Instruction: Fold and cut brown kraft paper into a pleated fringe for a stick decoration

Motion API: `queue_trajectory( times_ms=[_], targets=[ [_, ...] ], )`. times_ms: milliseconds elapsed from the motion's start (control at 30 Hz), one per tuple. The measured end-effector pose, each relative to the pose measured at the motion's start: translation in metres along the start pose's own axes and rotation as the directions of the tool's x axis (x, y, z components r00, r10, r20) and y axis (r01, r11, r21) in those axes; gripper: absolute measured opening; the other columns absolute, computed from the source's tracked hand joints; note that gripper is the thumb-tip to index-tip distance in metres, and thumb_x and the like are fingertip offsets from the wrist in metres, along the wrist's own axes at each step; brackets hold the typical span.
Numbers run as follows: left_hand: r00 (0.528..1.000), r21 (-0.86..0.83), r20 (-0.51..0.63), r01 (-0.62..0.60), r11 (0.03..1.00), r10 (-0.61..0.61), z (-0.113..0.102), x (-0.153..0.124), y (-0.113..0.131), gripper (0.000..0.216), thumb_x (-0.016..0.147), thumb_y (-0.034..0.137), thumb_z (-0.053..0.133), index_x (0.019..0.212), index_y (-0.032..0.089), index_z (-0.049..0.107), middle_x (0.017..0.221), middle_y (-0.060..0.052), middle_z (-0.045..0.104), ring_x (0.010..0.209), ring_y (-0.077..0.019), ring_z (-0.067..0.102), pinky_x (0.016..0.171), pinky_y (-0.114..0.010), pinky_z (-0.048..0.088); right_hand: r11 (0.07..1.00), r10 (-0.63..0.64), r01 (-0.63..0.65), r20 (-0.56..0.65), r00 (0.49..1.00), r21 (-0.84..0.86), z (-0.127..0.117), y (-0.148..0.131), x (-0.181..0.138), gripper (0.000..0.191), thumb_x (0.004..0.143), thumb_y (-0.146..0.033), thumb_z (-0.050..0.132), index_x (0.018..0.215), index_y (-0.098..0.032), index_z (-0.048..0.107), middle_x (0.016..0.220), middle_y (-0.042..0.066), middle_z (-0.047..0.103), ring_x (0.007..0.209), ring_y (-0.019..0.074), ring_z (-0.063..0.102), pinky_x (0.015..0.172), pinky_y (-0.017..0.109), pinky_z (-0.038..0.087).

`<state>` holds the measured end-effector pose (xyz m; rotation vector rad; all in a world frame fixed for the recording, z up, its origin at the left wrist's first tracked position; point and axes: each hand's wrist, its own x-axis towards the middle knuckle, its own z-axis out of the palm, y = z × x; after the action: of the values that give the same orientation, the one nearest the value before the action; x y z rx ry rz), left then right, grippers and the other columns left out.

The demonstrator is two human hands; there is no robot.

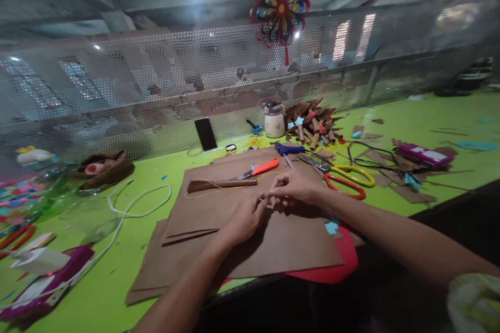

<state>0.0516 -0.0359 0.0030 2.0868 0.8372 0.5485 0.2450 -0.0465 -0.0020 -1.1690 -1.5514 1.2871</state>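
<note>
Over a stack of brown paper sheets, my two hands meet fingertip to fingertip. My left hand is pinched, and so is my right hand; whatever small thing lies between the fingers is too hidden to name. Just beyond them is a folded brown paper bundle with a yellow thread looped around it. An orange-handled utility knife rests past the bundle. Behind my right hand lies a blue tool, with a pale thin stick near it. Scissors with red and yellow handles lie to the right.
A lidded cup and a pile of folded brown paper pieces stand at the back by the mesh screen. Purple boxes lie left and right. A white cable curls at left. Red paper pokes out under the sheets.
</note>
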Motion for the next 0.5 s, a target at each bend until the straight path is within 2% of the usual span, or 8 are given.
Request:
queue_trajectory(
  times_ms=[100, 200, 267, 400, 500],
  targets=[
    [0.999, 0.029, -0.028, 0.024, 0.999, -0.023, -0.002, 0.0, 0.0, 0.028, 0.089, 0.039, 0.04, 0.081, 0.018, 0.058, 0.057, 0.002, 0.05, 0.049, -0.0122, 0.042, 0.052, -0.023, 0.032, 1.0, 0.009, -0.009, -0.034, 0.999, 0.0, -0.005, -0.004, 0.0, 0.033, 0.071, -0.046, 0.07, 0.071, -0.013, 0.065, 0.049, -0.001, 0.061, 0.04, 0.0078, 0.053, 0.038, 0.018, 0.039],
    [0.995, -0.036, 0.008, 0.105, 0.994, -0.104, -0.002, 0.0, 0.001, 0.031, 0.089, 0.042, 0.038, 0.077, 0.019, 0.053, 0.043, 0.007, 0.04, 0.039, -0.0108, 0.036, 0.046, -0.022, 0.028, 1.0, 0.013, -0.011, -0.044, 0.999, 0.024, -0.01, -0.003, 0.003, 0.032, 0.07, -0.045, 0.071, 0.069, -0.013, 0.065, 0.049, -0.001, 0.061, 0.038, 0.0071, 0.052, 0.037, 0.017, 0.039],
    [0.992, -0.082, 0.024, 0.128, 0.988, -0.127, -0.001, -0.001, 0.001, 0.033, 0.089, 0.045, 0.039, 0.074, 0.018, 0.051, 0.038, 0.008, 0.039, 0.036, -0.01, 0.034, 0.044, -0.022, 0.027, 0.999, 0.014, -0.011, -0.064, 0.998, 0.047, -0.013, 0.0, 0.005, 0.032, 0.068, -0.044, 0.073, 0.066, -0.014, 0.064, 0.049, -0.002, 0.06, 0.038, 0.0062, 0.051, 0.036, 0.016, 0.038],
    [0.98, -0.215, 0.103, 0.19, 0.958, -0.171, -0.004, -0.002, 0.001, 0.038, 0.087, 0.051, 0.039, 0.079, 0.016, 0.052, 0.045, 0.002, 0.055, 0.036, -0.0099, 0.042, 0.041, -0.02, 0.03, 0.994, 0.025, -0.018, -0.061, 0.998, 0.105, -0.014, 0.004, 0.007, 0.034, 0.067, -0.046, 0.073, 0.066, -0.014, 0.061, 0.055, 0.0, 0.063, 0.041, 0.0073, 0.054, 0.036, 0.017, 0.039],
    [0.978, -0.292, 0.135, 0.191, 0.937, -0.157, -0.008, -0.002, 0.003, 0.034, 0.086, 0.044, 0.047, 0.088, 0.012, 0.058, 0.063, -0.006, 0.066, 0.051, -0.0112, 0.054, 0.051, -0.022, 0.04, 0.994, 0.009, -0.006, -0.03, 1.0, 0.107, -0.007, 0.003, 0.003, 0.035, 0.069, -0.047, 0.071, 0.068, -0.014, 0.062, 0.057, 0.001, 0.064, 0.042, 0.0083, 0.055, 0.037, 0.018, 0.041]
  ],
)
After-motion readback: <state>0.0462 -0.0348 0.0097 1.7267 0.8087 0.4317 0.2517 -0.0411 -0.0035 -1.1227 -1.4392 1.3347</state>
